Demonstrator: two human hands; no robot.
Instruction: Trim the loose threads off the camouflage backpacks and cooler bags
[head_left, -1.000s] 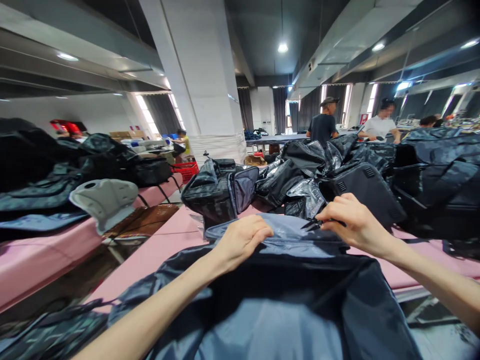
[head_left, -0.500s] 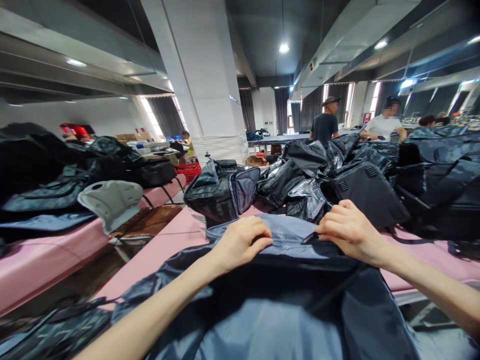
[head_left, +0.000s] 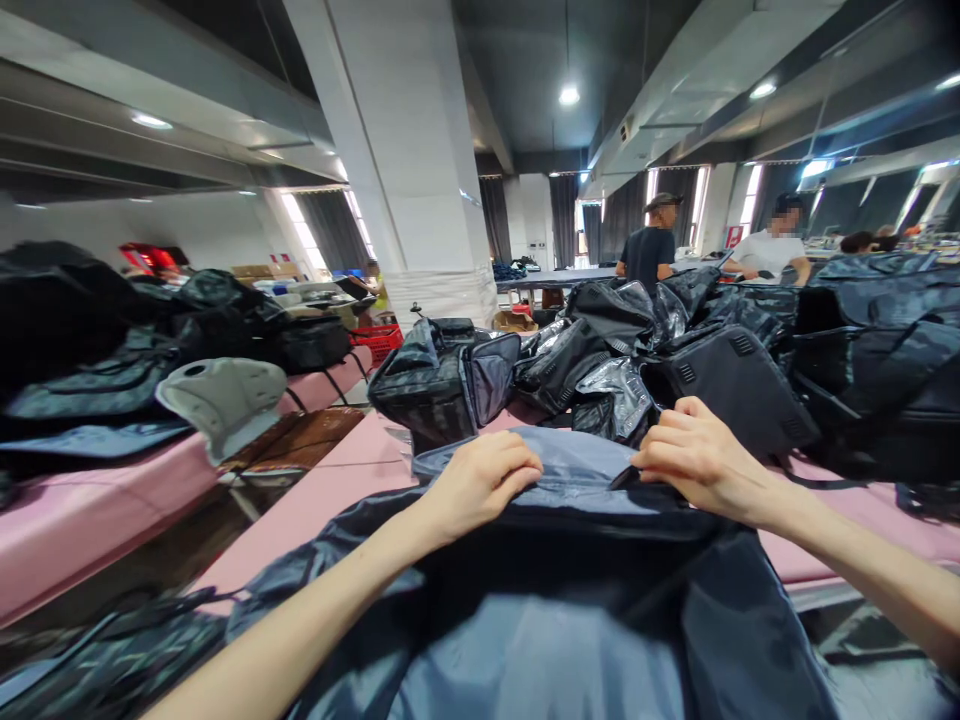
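Note:
A large dark bag (head_left: 570, 640) with a grey-blue lining lies opened in front of me, its mouth facing my body. My left hand (head_left: 487, 475) is closed on the far edge of the bag, fingers pinching the fabric. To its right, my right hand (head_left: 697, 460) pinches the same edge, where a small dark strip shows at the fingertips. Grey lining fabric (head_left: 570, 455) spans the gap between both hands. The fingertips are partly hidden by my knuckles.
Black and camouflage bags (head_left: 442, 375) are heaped on the pink table (head_left: 300, 510) beyond my hands. A grey chair (head_left: 221, 400) stands left, beside another pink table (head_left: 112, 520) piled with bags. Two people (head_left: 649, 245) stand behind the heap. A white pillar (head_left: 405, 150) rises ahead.
Both hands keep their grip on the bag's edge, with only a very slight shift. The bag stays in place.

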